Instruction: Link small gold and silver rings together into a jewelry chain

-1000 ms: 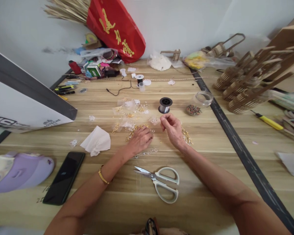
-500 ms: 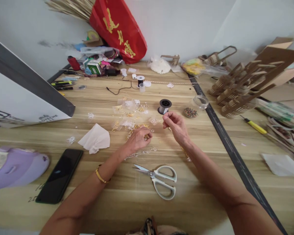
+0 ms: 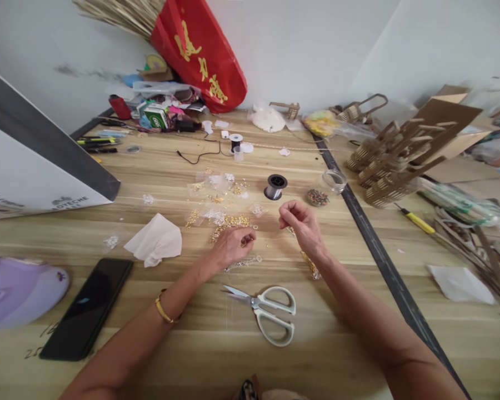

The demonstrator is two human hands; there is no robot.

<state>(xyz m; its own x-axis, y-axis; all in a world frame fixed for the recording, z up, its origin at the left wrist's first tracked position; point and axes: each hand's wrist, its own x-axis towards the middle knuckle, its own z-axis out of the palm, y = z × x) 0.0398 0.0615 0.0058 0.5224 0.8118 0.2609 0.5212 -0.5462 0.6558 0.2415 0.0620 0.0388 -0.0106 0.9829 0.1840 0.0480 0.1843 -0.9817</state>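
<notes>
My left hand (image 3: 233, 246) is closed at the near edge of a pile of small gold findings (image 3: 230, 223); its fingertips are pinched, and whatever they hold is too small to make out. To its right my right hand (image 3: 300, 223) is raised a little with thumb and forefinger pressed together, their contents also unclear. Part of a gold chain (image 3: 310, 264) lies under my right wrist. A silver chain (image 3: 245, 263) rests just in front of my left hand. Closer to me lie scissors (image 3: 260, 305) with white handles, blades slightly apart. A spool of wire (image 3: 275, 186) stands beyond my right hand.
Left are a black phone (image 3: 87, 308), a crumpled tissue (image 3: 156, 241) and a large white box (image 3: 37, 178). A glass jar (image 3: 332, 182) tips out beads (image 3: 317, 197) on the right. Further right stand small woven baskets (image 3: 383, 183) and a yellow-handled cutter (image 3: 416, 220).
The view has shifted slightly. My right hand sits a little lower, away from the wire spool, and more of the gold chain shows by its wrist. Both hands stay closed.
</notes>
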